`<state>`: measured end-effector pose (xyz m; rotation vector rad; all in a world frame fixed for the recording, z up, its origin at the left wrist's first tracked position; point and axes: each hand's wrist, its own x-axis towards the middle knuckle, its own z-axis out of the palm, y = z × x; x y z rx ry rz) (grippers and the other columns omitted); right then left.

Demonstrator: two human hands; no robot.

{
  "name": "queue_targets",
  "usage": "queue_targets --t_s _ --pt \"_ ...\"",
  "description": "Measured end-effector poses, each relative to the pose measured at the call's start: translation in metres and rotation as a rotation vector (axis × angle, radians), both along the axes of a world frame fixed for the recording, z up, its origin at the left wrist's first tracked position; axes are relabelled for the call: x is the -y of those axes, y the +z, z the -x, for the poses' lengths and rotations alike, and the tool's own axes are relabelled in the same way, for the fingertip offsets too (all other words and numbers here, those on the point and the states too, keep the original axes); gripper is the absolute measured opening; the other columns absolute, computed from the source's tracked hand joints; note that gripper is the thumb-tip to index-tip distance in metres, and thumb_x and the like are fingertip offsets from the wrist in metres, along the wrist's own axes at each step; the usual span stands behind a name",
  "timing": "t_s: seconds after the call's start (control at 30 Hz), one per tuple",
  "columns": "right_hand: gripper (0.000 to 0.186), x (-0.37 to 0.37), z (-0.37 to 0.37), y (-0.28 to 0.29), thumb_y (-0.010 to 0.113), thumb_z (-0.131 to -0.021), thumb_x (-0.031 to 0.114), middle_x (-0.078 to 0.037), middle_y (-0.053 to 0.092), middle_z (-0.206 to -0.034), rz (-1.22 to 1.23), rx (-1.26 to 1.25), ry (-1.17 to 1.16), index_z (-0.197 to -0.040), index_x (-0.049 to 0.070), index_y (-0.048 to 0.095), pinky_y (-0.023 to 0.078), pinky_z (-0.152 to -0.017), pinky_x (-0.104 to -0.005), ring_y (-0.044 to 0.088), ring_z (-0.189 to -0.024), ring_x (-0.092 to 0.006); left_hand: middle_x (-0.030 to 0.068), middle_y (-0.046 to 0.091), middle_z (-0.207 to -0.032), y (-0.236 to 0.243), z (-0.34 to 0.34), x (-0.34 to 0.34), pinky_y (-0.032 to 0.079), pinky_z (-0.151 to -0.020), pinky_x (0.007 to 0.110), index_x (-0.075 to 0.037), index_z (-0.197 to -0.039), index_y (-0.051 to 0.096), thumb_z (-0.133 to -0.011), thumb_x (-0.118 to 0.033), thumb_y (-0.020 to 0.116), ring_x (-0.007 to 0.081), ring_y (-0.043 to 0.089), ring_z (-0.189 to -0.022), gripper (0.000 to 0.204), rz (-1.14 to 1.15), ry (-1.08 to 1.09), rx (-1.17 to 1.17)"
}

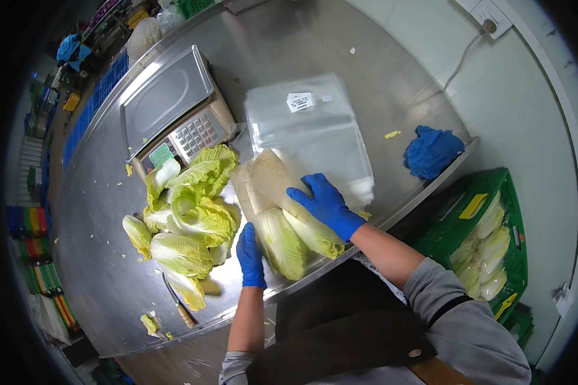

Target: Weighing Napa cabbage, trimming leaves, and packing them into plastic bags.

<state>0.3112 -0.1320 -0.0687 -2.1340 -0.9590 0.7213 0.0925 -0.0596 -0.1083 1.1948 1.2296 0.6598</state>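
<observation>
Two napa cabbages, a left one (pixel 281 244) and a right one (pixel 313 232), lie side by side near the table's front edge. Their upper ends are against a brown paper-like sheet (pixel 270 173), and I cannot tell whether it wraps them. My left hand (pixel 250 258), in a blue glove, stands beside the left cabbage with its fingers stretched out. My blue-gloved right hand (pixel 327 205) lies with spread fingers over the sheet's edge and the right cabbage. Beyond it is a stack of clear plastic bags (pixel 308 119) with small white labels on top.
Loose cabbage leaves (pixel 186 224) are heaped on the left, beside a wooden-handled knife (pixel 178 301). A weighing scale (pixel 180 109) stands behind them. A crumpled blue glove or cloth (pixel 433 152) lies at right. Below the table edge, a green crate (pixel 472 183) holds bagged cabbages.
</observation>
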Motion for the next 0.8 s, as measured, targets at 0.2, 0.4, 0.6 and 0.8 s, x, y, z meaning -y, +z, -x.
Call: queue_targets --t_s 0.2,0.4,0.6,0.8 --pt "0.086 0.006 0.016 0.041 0.057 -0.078 0.062 -0.023 0.056 -0.116 0.065 -0.346 -0.014 -0.132 -0.001 0.037 0.043 -0.091 -0.0412 0.057 -0.107 -0.0354 0.0058 0.058 -0.109 0.048 -0.005 0.013 0.041 -0.087 0.028 -0.001 -0.115 0.055 -0.091 -0.035 0.055 0.0136 0.051 -0.096 0.042 0.092 -0.033 0.186" --pt "0.09 0.02 0.04 0.081 0.059 -0.076 0.064 -0.024 0.055 -0.119 -0.02 -0.19 0.025 -0.134 -0.001 0.035 0.042 -0.093 -0.041 0.056 -0.108 -0.0362 0.014 0.047 -0.129 0.098 0.004 0.009 0.039 -0.096 0.031 0.0 -0.138 0.03 -0.09 -0.017 0.056 0.0209 0.049 -0.112 0.058 0.192 -0.246 0.291" --pt "0.083 0.05 0.034 0.101 0.063 -0.076 0.059 -0.021 0.059 -0.115 0.134 -0.354 -0.085 -0.13 -0.001 0.044 0.044 -0.092 -0.0382 0.059 -0.105 -0.0311 0.0236 0.051 -0.126 0.131 -0.01 0.029 0.044 -0.091 0.035 -0.001 -0.144 0.013 -0.089 -0.025 0.058 0.0286 0.055 -0.111 0.076 -0.256 -0.687 -0.068" --pt "0.057 0.119 0.026 0.091 0.07 -0.08 0.029 -0.012 0.061 -0.11 -0.179 -0.869 -0.358 -0.124 -0.001 0.05 0.048 -0.085 -0.032 0.061 -0.098 -0.019 0.0218 0.055 -0.121 0.131 -0.039 0.061 0.046 -0.088 0.033 0.0 -0.145 0.011 -0.088 -0.025 0.062 0.0248 0.058 -0.104 0.081 -0.26 -0.858 -0.123"
